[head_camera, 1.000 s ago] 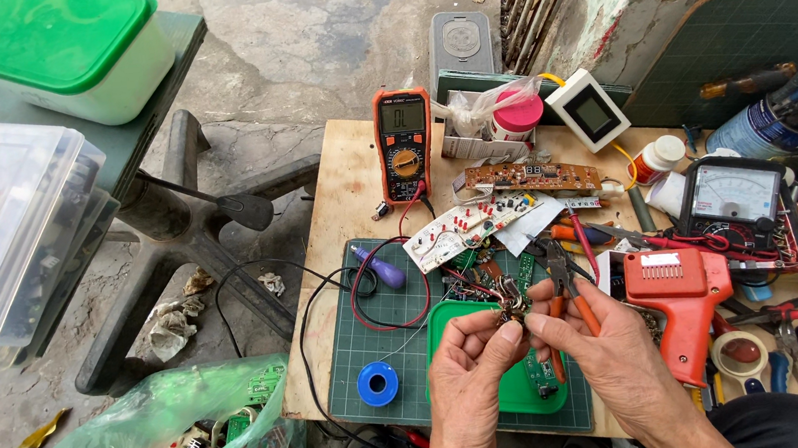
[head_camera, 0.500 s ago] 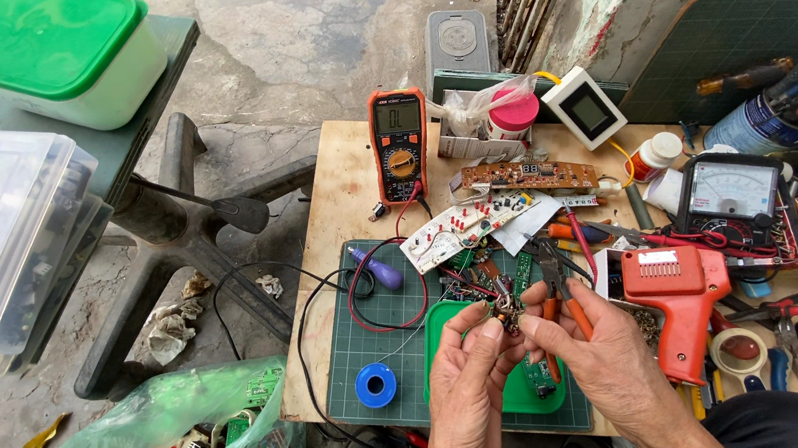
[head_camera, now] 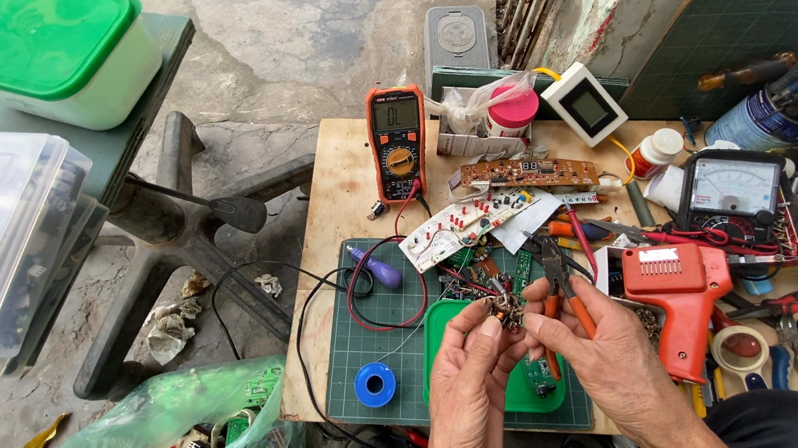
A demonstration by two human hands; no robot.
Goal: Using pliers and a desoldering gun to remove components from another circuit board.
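Head view: above the green tray (head_camera: 450,320), the left hand (head_camera: 465,379) and right hand (head_camera: 603,359) each pinch a small wire-tangled component (head_camera: 506,308) in a narrow grip. It looks light and fragile, best held by its body.

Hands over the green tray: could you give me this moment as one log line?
left hand: pinching small wired part | right hand: pinching same part, orange-handled pliers in palm | below: green tray

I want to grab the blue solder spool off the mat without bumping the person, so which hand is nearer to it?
Left. The left hand is just right of the blue solder spool on the green mat; the right hand is farther right, beyond the left.
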